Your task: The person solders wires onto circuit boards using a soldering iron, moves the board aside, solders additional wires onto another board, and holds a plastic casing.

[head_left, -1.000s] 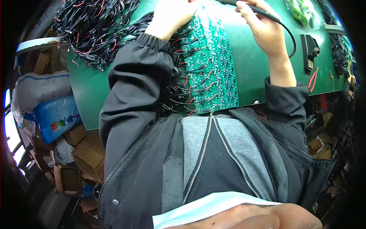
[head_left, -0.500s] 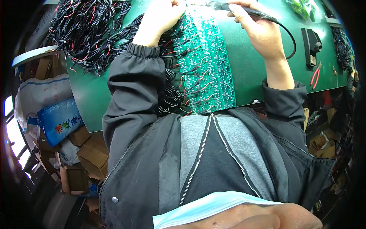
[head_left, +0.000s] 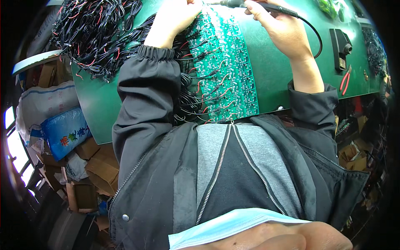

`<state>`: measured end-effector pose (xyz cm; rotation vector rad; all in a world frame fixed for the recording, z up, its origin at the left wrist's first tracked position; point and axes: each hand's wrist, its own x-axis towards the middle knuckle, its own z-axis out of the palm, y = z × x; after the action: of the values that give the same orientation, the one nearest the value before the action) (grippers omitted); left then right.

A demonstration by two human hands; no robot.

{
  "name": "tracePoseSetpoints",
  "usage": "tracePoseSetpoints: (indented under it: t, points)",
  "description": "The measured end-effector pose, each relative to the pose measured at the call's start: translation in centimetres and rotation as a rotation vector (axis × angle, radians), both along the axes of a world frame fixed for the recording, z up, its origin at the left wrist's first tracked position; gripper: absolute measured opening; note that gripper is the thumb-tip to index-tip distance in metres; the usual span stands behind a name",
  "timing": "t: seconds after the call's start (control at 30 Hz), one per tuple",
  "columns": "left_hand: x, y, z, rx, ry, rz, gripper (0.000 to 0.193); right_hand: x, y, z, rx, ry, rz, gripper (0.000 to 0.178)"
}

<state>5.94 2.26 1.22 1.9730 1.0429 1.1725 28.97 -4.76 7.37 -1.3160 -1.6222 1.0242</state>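
Note:
A long green circuit board panel (head_left: 233, 71) lies on the green table in front of me, with black and red cables joined along its left side. My right hand (head_left: 287, 35) grips a soldering iron (head_left: 271, 7), whose tip points left over the board's far end. At that same far-left corner is my left hand (head_left: 179, 16), its fingers pinched together near the iron's tip. What those fingers hold is cut off by the top edge of the view. Under my left wrist and sleeve run several of the cables (head_left: 187, 100).
A big heap of black cables (head_left: 96, 37) covers the table's far left. On the right are a black soldering iron stand (head_left: 341, 48), red-handled pliers (head_left: 345, 82) and a clear bag with green contents (head_left: 333, 9). Cardboard boxes (head_left: 102, 171) and a blue bag (head_left: 66, 131) lie below at left.
The soldering iron and my right hand have shifted slightly left and toward the far edge. My left hand stays almost in place at the board's far corner.

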Motion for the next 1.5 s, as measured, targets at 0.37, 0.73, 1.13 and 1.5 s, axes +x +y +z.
tracePoseSetpoints:
  t: [0.37,0.73,1.13,1.5]
  points:
    - [-0.1,0.4,-0.2,0.175,0.072,0.009,0.037,0.7,-0.1,0.4,0.039,0.005,-0.049,0.014]
    - [0.1,0.5,-0.8,0.227,-0.039,0.025,0.043,0.5,-0.3,0.2,0.084,0.026,-0.063,0.014]
    - [0.6,0.0,-0.8,0.279,0.180,0.179,0.044,0.1,0.0,0.2,0.069,-0.013,-0.036,0.015]
    - [0.1,-0.2,-1.7,0.136,0.188,0.234,0.058,-0.3,0.4,-0.1,0.082,-0.091,0.016,0.020]
